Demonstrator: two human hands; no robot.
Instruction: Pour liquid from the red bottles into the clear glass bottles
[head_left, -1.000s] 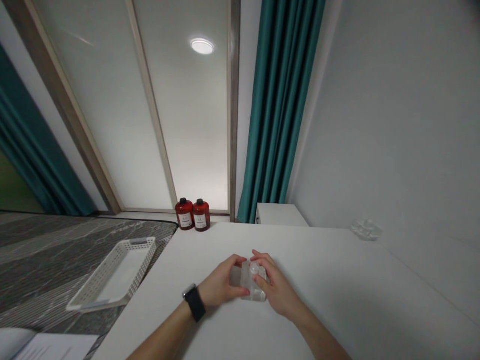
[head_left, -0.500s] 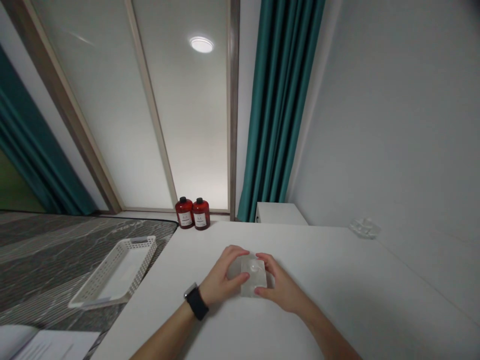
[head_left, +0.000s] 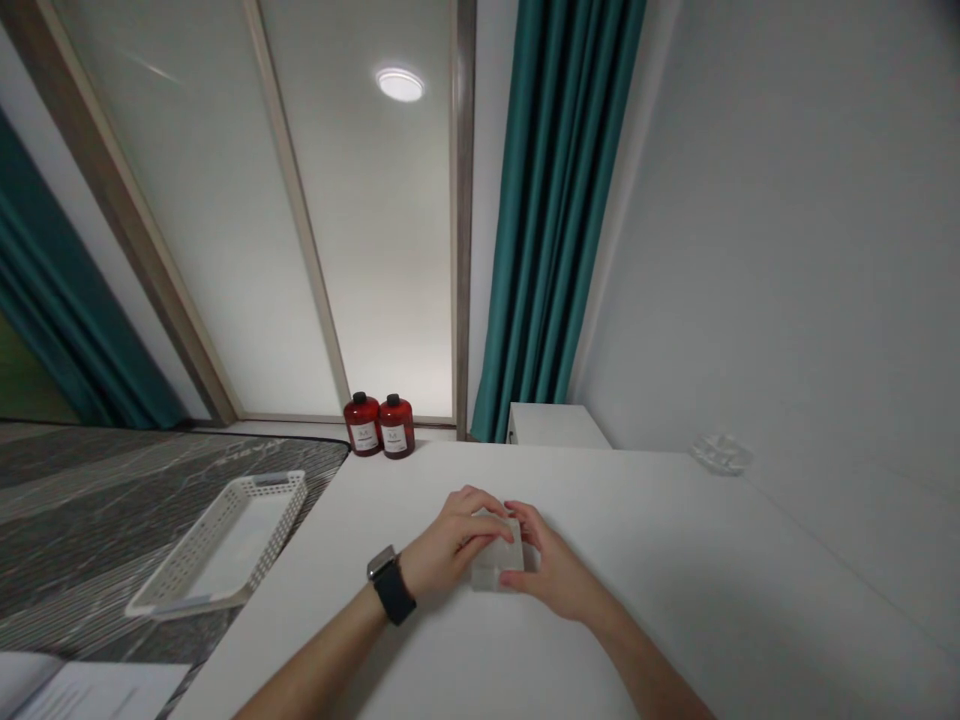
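Note:
A small translucent square box point(head_left: 489, 579) stands on the white table in front of me, between my hands. My left hand point(head_left: 448, 548), with a dark watch point(head_left: 391, 586) on its wrist, reaches over the box's top. Its fingertips are drawn together there, and they hide most of the top. My right hand point(head_left: 561, 568) grips the right side of the box, thumb at the near corner and fingers at the far one.
Two red bottles point(head_left: 397, 424) with black caps stand at the table's far left corner. A white perforated basket point(head_left: 196, 602) and an open book point(head_left: 112, 690) lie to the left. Clear crumpled-looking plastic point(head_left: 721, 454) sits by the right wall.
My left hand's fingers have moved from the left side of the box to over its top, covering the round shape there. My right hand keeps its grip.

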